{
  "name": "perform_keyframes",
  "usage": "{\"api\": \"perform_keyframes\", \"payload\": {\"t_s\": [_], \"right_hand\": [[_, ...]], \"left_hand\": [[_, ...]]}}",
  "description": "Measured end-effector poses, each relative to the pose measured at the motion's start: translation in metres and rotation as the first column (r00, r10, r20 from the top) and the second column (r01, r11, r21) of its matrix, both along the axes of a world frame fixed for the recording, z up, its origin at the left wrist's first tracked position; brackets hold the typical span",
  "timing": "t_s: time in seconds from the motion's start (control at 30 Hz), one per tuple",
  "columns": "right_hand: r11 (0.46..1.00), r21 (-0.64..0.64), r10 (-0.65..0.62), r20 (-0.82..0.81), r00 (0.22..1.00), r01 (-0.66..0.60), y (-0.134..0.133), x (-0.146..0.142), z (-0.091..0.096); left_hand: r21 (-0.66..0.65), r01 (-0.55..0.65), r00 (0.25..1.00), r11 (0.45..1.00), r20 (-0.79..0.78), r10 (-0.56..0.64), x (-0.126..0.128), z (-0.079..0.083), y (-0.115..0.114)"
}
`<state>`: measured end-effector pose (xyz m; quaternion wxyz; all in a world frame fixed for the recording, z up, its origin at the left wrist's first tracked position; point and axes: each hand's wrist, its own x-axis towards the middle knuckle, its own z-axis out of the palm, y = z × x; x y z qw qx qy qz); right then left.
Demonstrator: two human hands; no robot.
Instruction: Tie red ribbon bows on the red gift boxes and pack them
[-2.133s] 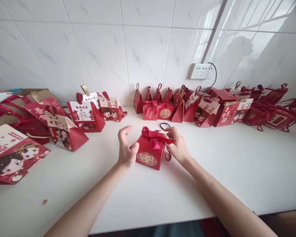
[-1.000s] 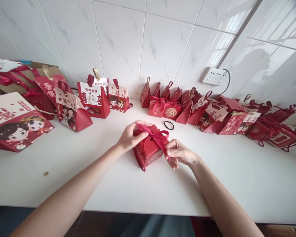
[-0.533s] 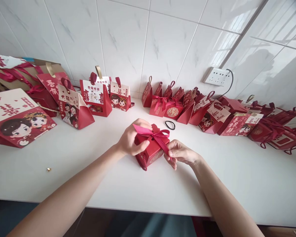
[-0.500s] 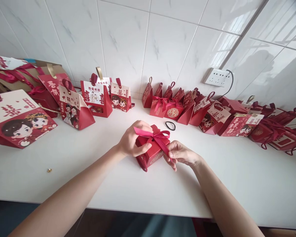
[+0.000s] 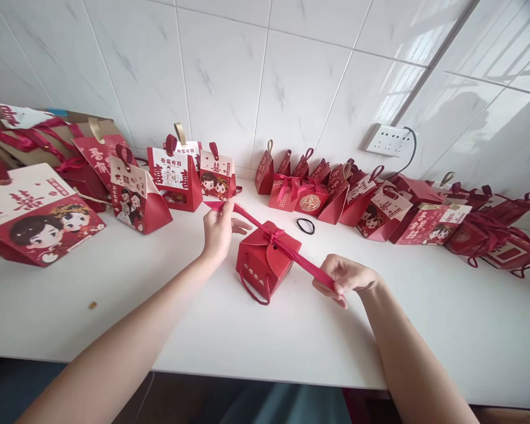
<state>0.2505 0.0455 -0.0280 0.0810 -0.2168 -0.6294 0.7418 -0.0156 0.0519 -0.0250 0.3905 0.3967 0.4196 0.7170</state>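
Note:
In the middle of the white table sits a red gift box (image 5: 265,253) with gold lettering on one side and a twisted red cord handle hanging from it. A red ribbon (image 5: 307,265) is knotted at the box's top and stretches out to both sides. My left hand (image 5: 221,232) pinches one ribbon end, up and left of the box. The other end is pinched in my right hand (image 5: 345,280), to the right of the box and lower. Neither hand touches the box itself.
A black hair tie (image 5: 305,226) lies behind the box. Several red gift boxes (image 5: 311,201) stand along the tiled wall at right, with illustrated boxes (image 5: 136,197) at left. A small gold object (image 5: 92,305) lies at front left. A power strip (image 5: 391,140) is on the wall.
Both hands have moved apart, drawing the ribbon out straight; the bow's loop is gone and a knot shows. The box has turned, so its lettered side and cord show.

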Motion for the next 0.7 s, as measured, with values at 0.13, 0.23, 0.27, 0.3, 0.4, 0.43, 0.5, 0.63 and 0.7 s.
{"api": "perform_keyframes", "payload": {"t_s": [0.13, 0.23, 0.27, 0.3, 0.4, 0.43, 0.5, 0.63, 0.7], "right_hand": [[0.999, -0.007, -0.049, -0.313, 0.949, 0.049, -0.002, 0.013, -0.002], [0.994, -0.065, -0.111, -0.578, 0.808, 0.09, -0.002, 0.019, -0.004], [0.992, -0.082, -0.126, -0.638, 0.76, 0.096, -0.002, 0.02, -0.004], [0.99, -0.089, -0.137, -0.684, 0.716, 0.105, -0.001, 0.022, -0.005], [0.952, -0.128, -0.279, -0.732, 0.622, 0.277, 0.001, 0.025, -0.008], [0.913, -0.153, -0.363, -0.724, 0.587, 0.377, 0.002, 0.026, -0.008], [0.797, -0.201, -0.53, -0.685, 0.5, 0.57, 0.003, 0.027, -0.008], [0.708, -0.238, -0.61, -0.68, 0.406, 0.665, 0.0, 0.03, -0.003], [0.741, -0.263, -0.575, -0.723, 0.381, 0.618, -0.002, 0.034, -0.001]], "left_hand": [[-0.043, -0.069, 0.996, 0.997, 0.048, 0.071, -0.009, -0.003, 0.008], [-0.084, -0.112, 0.99, 0.99, 0.072, 0.118, -0.015, -0.005, 0.014], [-0.097, -0.122, 0.989, 0.988, 0.074, 0.129, -0.018, -0.006, 0.015], [-0.108, -0.132, 0.987, 0.985, 0.074, 0.14, -0.02, -0.007, 0.017], [-0.149, -0.168, 0.979, 0.974, 0.09, 0.183, -0.025, -0.009, 0.02], [-0.161, -0.181, 0.975, 0.97, 0.096, 0.198, -0.026, -0.009, 0.021], [-0.173, -0.2, 0.97, 0.964, 0.104, 0.22, -0.029, -0.009, 0.022], [-0.154, -0.217, 0.966, 0.964, 0.11, 0.234, -0.032, -0.006, 0.021], [-0.138, -0.226, 0.964, 0.964, 0.113, 0.242, -0.033, -0.003, 0.021]]}}
